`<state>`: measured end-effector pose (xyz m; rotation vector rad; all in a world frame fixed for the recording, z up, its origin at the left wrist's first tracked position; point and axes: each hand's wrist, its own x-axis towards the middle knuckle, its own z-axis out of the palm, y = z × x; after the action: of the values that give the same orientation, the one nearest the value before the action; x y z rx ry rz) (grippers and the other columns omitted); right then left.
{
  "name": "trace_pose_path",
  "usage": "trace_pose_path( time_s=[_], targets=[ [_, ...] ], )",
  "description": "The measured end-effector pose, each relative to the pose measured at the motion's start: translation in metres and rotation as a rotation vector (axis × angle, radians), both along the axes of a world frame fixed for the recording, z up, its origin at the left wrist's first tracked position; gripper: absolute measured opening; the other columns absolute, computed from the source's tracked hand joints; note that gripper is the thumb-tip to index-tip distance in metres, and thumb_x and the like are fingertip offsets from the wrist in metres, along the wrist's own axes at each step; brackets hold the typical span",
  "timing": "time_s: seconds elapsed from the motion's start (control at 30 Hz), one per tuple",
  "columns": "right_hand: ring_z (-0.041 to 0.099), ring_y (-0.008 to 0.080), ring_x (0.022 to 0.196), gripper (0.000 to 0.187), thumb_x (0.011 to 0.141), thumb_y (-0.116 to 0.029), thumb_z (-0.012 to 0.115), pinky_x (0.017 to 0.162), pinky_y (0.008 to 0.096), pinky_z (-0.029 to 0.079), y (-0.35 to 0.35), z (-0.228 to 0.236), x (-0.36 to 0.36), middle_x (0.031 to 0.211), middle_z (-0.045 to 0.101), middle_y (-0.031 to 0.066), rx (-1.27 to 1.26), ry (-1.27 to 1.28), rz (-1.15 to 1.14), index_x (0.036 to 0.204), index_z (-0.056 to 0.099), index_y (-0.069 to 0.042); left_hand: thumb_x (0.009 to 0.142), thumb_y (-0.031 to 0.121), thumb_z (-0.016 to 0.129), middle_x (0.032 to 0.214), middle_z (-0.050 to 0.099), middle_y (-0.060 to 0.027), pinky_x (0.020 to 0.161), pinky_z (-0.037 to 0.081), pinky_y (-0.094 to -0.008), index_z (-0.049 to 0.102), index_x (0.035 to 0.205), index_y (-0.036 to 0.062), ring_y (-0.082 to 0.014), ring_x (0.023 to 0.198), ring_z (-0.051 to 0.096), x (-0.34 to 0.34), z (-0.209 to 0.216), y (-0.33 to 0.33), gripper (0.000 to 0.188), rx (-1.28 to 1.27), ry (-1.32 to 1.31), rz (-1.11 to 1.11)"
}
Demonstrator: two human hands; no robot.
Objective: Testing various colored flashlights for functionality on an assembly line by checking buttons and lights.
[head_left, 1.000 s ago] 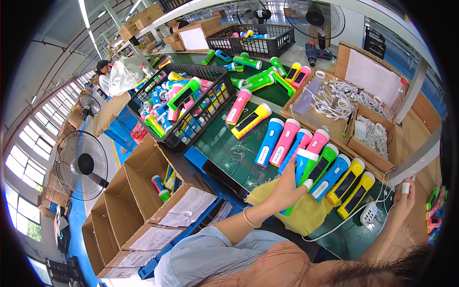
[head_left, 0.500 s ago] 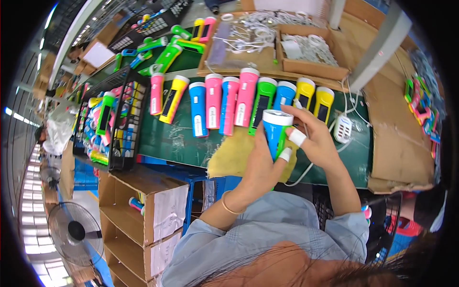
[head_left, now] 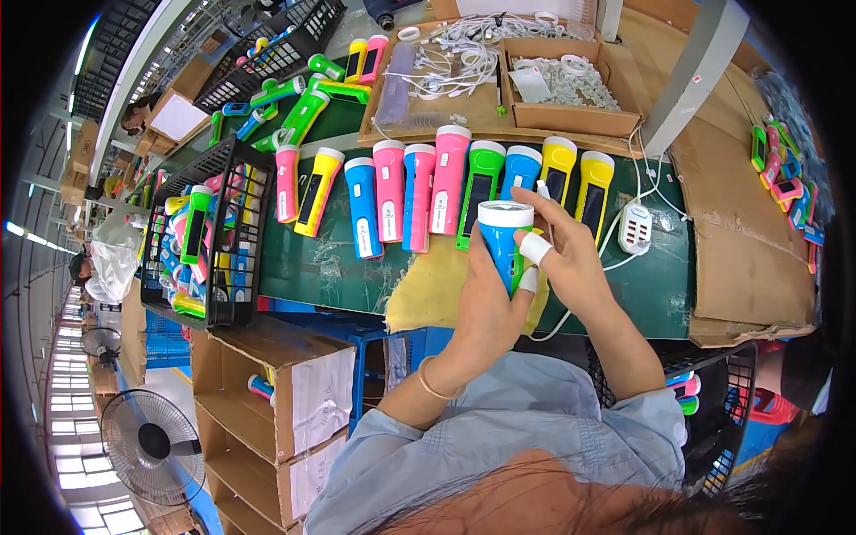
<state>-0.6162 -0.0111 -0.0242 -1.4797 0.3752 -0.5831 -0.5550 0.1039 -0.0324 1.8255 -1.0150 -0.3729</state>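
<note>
My left hand [head_left: 489,308] is wrapped round a blue and green flashlight [head_left: 500,245], its white head turned up. White tape covers the left thumb tip. Beside its head, my right hand [head_left: 571,259] has bent fingers and a taped thumb. A white cable with a small plug [head_left: 543,189] shows between the right fingers, which appear to pinch it. Beyond both hands runs a row of flashlights: a pink one [head_left: 450,178], a green one [head_left: 481,192], a blue one [head_left: 363,209], yellow ones [head_left: 594,187] and others. Below my hands lies a yellow cloth [head_left: 419,299].
A white multi-port charger [head_left: 635,230] with cables sits right on the green table [head_left: 303,276]. Behind the row are a cardboard tray of white cables [head_left: 459,67] and a box of small parts [head_left: 571,111]. A black crate [head_left: 234,303] of flashlights stands left, above cardboard shelving [head_left: 276,348].
The whole view has shifted slightly. Both hands keep nearly the same pose around the flashlight and the cable; nothing has been let go.
</note>
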Motion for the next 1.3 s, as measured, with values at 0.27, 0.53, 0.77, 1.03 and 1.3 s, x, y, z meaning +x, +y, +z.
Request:
trace_pose_path(
  time_s=[0.27, 0.53, 0.77, 1.03, 1.3],
  targets=[
    [0.05, 0.0151, 0.104, 0.044, 0.083, -0.004, 0.051, 0.092, 0.0269, 0.037, 0.003, 0.002, 0.0, 0.112, 0.054, 0.0093, 0.068, -0.003, 0.006, 0.126, 0.045, 0.002, 0.075, 0.006, 0.062, 0.119, 0.039, -0.0325, 0.078, 0.045, -0.0454, 0.004, 0.134, -0.0087, -0.0454, 0.099, 0.051, -0.002, 0.001, -0.002, 0.085, 0.094, -0.016, 0.027],
    [0.049, 0.0155, 0.104, 0.043, 0.083, -0.008, 0.053, 0.091, 0.0269, 0.036, 0.003, -0.007, 0.005, 0.112, 0.054, 0.0091, 0.069, -0.024, -0.023, 0.124, 0.047, 0.002, 0.076, 0.008, 0.061, 0.113, 0.043, -0.0344, 0.074, 0.046, -0.0464, 0.005, 0.134, -0.0101, -0.0463, 0.092, 0.054, 0.001, -0.01, -0.006, 0.083, 0.035, -0.091, 0.048],
    [0.051, 0.0163, 0.099, 0.039, 0.084, -0.008, 0.055, 0.088, 0.027, 0.038, 0.004, -0.002, 0.001, 0.108, 0.055, 0.0104, 0.067, 0.037, -0.126, 0.121, 0.049, 0.003, 0.078, 0.014, 0.06, 0.113, 0.044, -0.0358, 0.074, 0.045, -0.0474, 0.005, 0.134, -0.0102, -0.048, 0.091, 0.053, -0.007, -0.009, -0.01, 0.082, 0.055, 0.033, 0.071],
    [0.053, 0.0157, 0.098, 0.04, 0.085, -0.013, 0.059, 0.086, 0.0265, 0.04, 0.005, -0.007, 0.005, 0.108, 0.057, 0.0114, 0.127, -0.012, -0.064, 0.12, 0.049, 0.005, 0.079, 0.015, 0.061, 0.113, 0.043, -0.0346, 0.073, 0.046, -0.0467, 0.004, 0.134, -0.0084, -0.0459, 0.091, 0.054, -0.005, -0.005, -0.003, 0.083, 0.068, 0.082, 0.079],
    [0.052, 0.0168, 0.1, 0.042, 0.082, -0.007, 0.057, 0.088, 0.0266, 0.039, 0.007, -0.01, 0.003, 0.11, 0.055, 0.0116, 0.193, -0.027, -0.026, 0.122, 0.049, 0.004, 0.08, 0.016, 0.059, 0.108, 0.046, -0.0339, 0.07, 0.046, -0.0461, 0.005, 0.134, -0.0064, -0.0445, 0.086, 0.056, -0.005, -0.004, 0.001, 0.08, 0.107, 0.1, 0.079]
  ],
)
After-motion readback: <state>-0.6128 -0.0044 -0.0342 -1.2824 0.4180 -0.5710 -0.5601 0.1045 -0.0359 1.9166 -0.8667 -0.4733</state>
